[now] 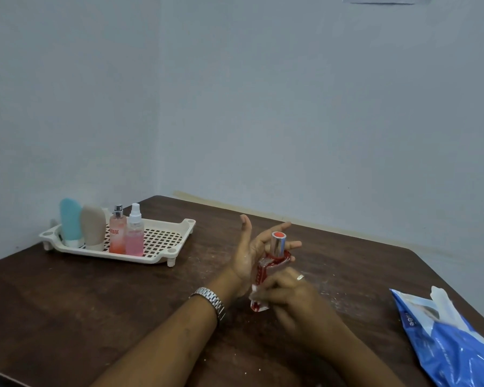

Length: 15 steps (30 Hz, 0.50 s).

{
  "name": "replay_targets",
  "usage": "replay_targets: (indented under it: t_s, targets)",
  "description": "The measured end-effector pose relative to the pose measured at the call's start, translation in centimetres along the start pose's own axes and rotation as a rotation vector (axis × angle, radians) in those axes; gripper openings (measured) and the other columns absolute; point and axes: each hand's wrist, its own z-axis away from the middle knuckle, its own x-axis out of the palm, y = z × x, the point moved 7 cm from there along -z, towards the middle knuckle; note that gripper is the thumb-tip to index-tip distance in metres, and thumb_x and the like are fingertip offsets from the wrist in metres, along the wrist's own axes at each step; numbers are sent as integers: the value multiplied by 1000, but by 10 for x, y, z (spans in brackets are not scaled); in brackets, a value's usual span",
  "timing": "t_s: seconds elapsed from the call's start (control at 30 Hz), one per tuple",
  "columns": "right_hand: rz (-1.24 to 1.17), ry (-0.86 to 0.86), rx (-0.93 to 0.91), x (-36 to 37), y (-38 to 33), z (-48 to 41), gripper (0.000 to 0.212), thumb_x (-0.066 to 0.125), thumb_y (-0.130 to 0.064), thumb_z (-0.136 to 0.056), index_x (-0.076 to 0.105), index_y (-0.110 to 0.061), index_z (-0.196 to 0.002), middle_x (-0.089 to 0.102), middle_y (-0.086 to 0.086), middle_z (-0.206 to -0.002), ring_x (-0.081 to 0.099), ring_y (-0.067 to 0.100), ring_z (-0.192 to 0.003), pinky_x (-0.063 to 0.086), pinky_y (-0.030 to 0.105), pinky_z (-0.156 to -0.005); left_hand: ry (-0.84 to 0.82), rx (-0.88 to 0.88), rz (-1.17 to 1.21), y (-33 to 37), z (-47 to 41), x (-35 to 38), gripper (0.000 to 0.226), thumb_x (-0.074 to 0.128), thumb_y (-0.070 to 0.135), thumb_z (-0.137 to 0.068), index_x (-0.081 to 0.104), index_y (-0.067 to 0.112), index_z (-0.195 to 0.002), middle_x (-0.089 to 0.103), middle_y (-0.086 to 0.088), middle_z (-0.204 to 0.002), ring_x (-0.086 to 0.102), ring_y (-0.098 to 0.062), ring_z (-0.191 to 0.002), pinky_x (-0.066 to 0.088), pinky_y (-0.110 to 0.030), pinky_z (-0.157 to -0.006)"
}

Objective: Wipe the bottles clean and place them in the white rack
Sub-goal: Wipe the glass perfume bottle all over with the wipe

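A red bottle [265, 268] with a silver cap and an orange-red top is held tilted over the middle of the table. My right hand [289, 291] grips its lower part together with a small white wipe [254, 289]. Just behind it, my left hand [248, 254] has its palm up and fingers spread, and the cap leans against those fingers. The white rack [165, 241] stands at the back left. In it stand a blue bottle [70, 222], a beige bottle [93, 226], an orange-pink spray bottle [117, 234] and a pink spray bottle [135, 236].
A blue and white plastic wipes pack [444, 342] lies at the table's right edge. The dark wooden table [95, 303] carries white dust and crumbs around my hands. Pale walls close off the back and left. A metal watch [210, 298] sits on my left wrist.
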Motion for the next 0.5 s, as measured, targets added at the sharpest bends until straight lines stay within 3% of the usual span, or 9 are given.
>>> replay_targets:
  t_s: [0.1, 0.2, 0.33, 0.5]
  targets:
    - [-411, 337, 290, -31, 33, 0, 19, 61, -12, -86, 75, -21, -94, 66, -10, -96, 60, 3, -92, 47, 13, -77, 26, 52, 0, 1, -2, 0, 110, 33, 94, -56, 52, 21, -135, 66, -21, -116, 65, -28, -103, 52, -37, -90]
    - [-456, 587, 512, -45, 65, 6, 19, 64, -5, -85, 73, -20, -93, 69, -1, -96, 61, 2, -91, 47, 9, -75, 60, 96, -44, -1, -4, -3, 115, 48, 97, -45, 56, 21, -131, 66, -22, -115, 64, -31, -108, 50, -39, -96]
    - [-398, 416, 509, -21, 62, 4, 25, 64, -7, -85, 67, -27, -100, 63, -11, -102, 55, -9, -97, 43, 4, -79, 58, 117, -29, -3, -3, -2, 107, 50, 94, -50, 60, 19, -126, 65, -24, -115, 60, -37, -113, 45, -49, -101]
    - [-318, 422, 638, -17, 76, 11, 22, 63, -10, -87, 69, -20, -106, 64, -7, -99, 58, -1, -91, 42, 2, -72, 70, 119, -81, -4, -3, -3, 108, 48, 94, -51, 59, 20, -129, 65, -25, -113, 63, -36, -107, 48, -48, -97]
